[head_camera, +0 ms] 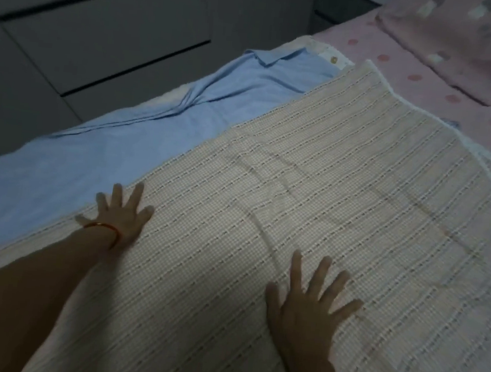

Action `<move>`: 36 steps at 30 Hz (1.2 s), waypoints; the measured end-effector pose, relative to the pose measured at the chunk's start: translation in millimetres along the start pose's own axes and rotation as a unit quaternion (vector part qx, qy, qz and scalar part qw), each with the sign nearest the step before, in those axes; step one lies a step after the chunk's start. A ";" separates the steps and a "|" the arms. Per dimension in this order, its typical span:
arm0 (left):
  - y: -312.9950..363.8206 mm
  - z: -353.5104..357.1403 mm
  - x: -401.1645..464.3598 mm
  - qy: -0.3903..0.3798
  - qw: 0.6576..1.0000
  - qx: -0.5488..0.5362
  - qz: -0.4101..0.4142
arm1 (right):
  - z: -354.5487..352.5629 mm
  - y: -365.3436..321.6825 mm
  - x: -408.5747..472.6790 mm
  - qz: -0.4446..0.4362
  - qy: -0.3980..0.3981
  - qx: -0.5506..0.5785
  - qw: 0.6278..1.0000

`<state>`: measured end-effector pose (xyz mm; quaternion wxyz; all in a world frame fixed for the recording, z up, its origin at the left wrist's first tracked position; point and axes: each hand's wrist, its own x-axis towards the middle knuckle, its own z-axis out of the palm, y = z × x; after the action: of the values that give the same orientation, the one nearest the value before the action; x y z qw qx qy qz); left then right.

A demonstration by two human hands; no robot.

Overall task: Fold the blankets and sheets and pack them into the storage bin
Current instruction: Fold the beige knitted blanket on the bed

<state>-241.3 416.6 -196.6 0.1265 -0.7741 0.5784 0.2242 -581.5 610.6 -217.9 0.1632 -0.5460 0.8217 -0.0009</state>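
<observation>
- While both palms lie flat on it, the cream woven blanket [341,200] is spread across the bed, with a few soft creases running out ahead of the fingers.
- The left hand [123,215] rests near the blanket's left edge, fingers straight and fanned apart, gripping nothing; an orange bangle [107,228] circles its wrist.
- The right hand [308,298] presses the blanket nearer the person and to the right of the left hand, its fingers likewise straight and spread, holding nothing.
- Just left of the left hand, a light blue sheet [70,167] lies partly under the blanket's edge; it is rumpled into folds farther ahead.
- Well ahead of the right hand and off to its right, a pink dotted bed sheet [425,83] shows past the blanket's fringed far edge, with a pink patterned pillow [464,41] on it.
- Beyond the left hand, past the bed's side, stand grey drawer fronts [102,40], all closed; their contents cannot be seen.
- No storage bin shows in this view.
</observation>
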 end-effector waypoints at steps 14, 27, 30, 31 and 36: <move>-32.0 36.5 14.4 0.123 0.985 -0.020 0.121 | 26.2 -5.8 18.4 0.046 0.032 -0.024 0.998; -25.6 53.2 22.5 0.187 0.973 0.006 0.136 | 31.8 -3.4 14.4 0.040 0.087 -0.026 0.995; -25.8 61.2 29.4 0.215 0.966 0.010 0.145 | 32.9 -4.1 10.2 0.049 0.085 -0.036 0.995; -24.7 62.4 31.4 0.220 0.965 0.007 0.145 | 32.1 -5.5 7.8 0.057 0.083 -0.042 0.994; -20.9 63.3 30.7 0.210 0.967 -0.009 0.143 | 42.2 -41.3 -48.6 0.180 0.100 0.040 0.978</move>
<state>-227.0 425.9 -268.0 -0.0383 -0.7141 0.6946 0.0777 -516.0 645.1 -237.4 0.0993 -0.3790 0.9182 -0.0585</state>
